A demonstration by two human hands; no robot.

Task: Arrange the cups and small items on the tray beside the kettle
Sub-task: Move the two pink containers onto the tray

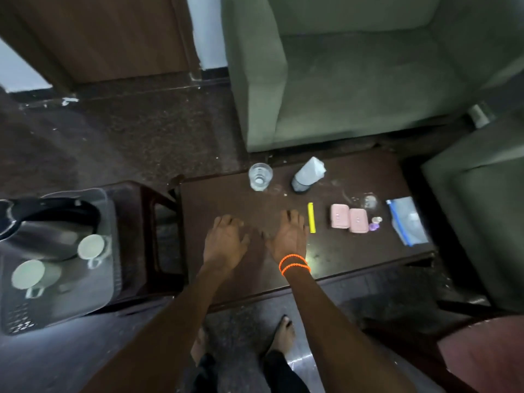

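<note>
on the left, a grey tray [17, 321] is seen holding a dark kettle [42, 222] and two pale cups [90, 246], mouths up, contents not discernible. left hand [224, 242] and right hand [289, 236] are laid flat, fingers spread, on the dark table [226, 199]. further right, a drinking glass [260, 176] and a zip bag [408, 221] are noted.

2 pink cases [349, 220], yellow stick [311, 217]

I am looking down at a dark wooden table [226, 199] standing on speckled dark flooring [127, 143]. A green armchair [354, 72] is sitting just behind it, a wooden door [107, 35] is showing farther left.
</note>
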